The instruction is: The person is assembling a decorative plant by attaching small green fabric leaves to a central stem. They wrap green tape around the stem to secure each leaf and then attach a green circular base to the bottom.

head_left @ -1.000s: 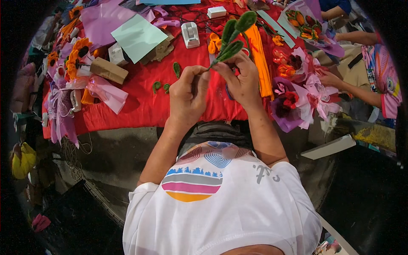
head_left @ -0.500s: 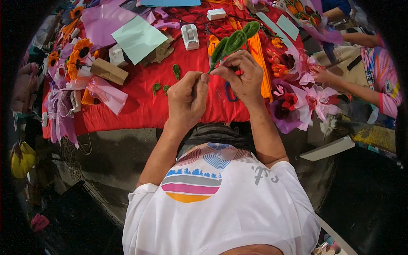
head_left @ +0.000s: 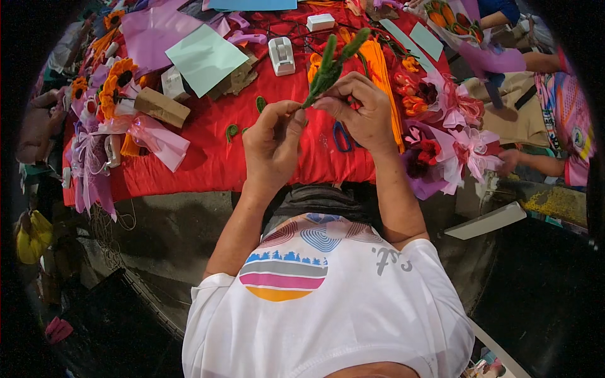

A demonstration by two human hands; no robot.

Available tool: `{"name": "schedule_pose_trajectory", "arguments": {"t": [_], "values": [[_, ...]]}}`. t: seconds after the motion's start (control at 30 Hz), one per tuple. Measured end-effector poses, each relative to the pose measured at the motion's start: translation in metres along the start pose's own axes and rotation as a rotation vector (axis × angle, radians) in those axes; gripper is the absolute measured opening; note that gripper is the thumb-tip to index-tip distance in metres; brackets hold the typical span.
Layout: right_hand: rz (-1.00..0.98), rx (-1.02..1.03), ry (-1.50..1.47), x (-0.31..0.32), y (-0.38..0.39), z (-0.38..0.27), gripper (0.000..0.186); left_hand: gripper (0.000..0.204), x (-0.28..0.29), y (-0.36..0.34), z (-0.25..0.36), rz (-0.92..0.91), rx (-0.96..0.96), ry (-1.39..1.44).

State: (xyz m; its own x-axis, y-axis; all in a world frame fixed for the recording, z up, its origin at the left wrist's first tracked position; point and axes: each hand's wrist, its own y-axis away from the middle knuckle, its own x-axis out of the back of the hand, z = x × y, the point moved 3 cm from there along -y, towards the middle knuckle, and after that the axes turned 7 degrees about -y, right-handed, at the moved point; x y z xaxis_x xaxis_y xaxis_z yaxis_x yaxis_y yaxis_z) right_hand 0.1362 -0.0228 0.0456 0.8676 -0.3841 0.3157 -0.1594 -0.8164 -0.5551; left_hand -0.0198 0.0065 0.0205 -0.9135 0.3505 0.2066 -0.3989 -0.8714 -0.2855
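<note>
Both hands hold a green pipe-cleaner leaf sprig (head_left: 326,74) upright above the red-covered table (head_left: 208,167). My left hand (head_left: 275,135) pinches the sprig's lower end between thumb and forefinger. Just to its right, my right hand (head_left: 362,113) grips the same stem, thumb against fingers. The fuzzy leaves point up and away, seen nearly edge-on. Small green curled pieces (head_left: 232,132) lie on the cloth left of my left hand, partly covered by it. Blue-handled scissors (head_left: 341,137) rest beneath my right hand.
Orange pipe cleaners (head_left: 382,82) lie right of centre. A white tape dispenser (head_left: 282,55) and a pale green sheet (head_left: 207,60) sit farther back. Wrapped flower bouquets (head_left: 120,85) crowd the left; more bouquets (head_left: 457,145) stand right, near another person's arm (head_left: 535,164).
The sprig has turned in my fingers, so its leaves now show edge-on. My left hand has shifted slightly left and opened its grip a little. The other person's hands have moved apart.
</note>
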Motion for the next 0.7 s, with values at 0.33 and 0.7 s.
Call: {"name": "schedule_pose_trajectory", "arguments": {"t": [0.33, 0.7], "values": [[-0.006, -0.283, -0.396, -0.01, 0.004, 0.009, 0.012, 0.018, -0.005, -0.002, 0.004, 0.014, 0.166, 0.355], [-0.063, -0.363, -0.736, -0.013, 0.005, 0.004, 0.008, 0.021, -0.005, -0.005, 0.014, -0.113, 0.259, 0.552]]}}
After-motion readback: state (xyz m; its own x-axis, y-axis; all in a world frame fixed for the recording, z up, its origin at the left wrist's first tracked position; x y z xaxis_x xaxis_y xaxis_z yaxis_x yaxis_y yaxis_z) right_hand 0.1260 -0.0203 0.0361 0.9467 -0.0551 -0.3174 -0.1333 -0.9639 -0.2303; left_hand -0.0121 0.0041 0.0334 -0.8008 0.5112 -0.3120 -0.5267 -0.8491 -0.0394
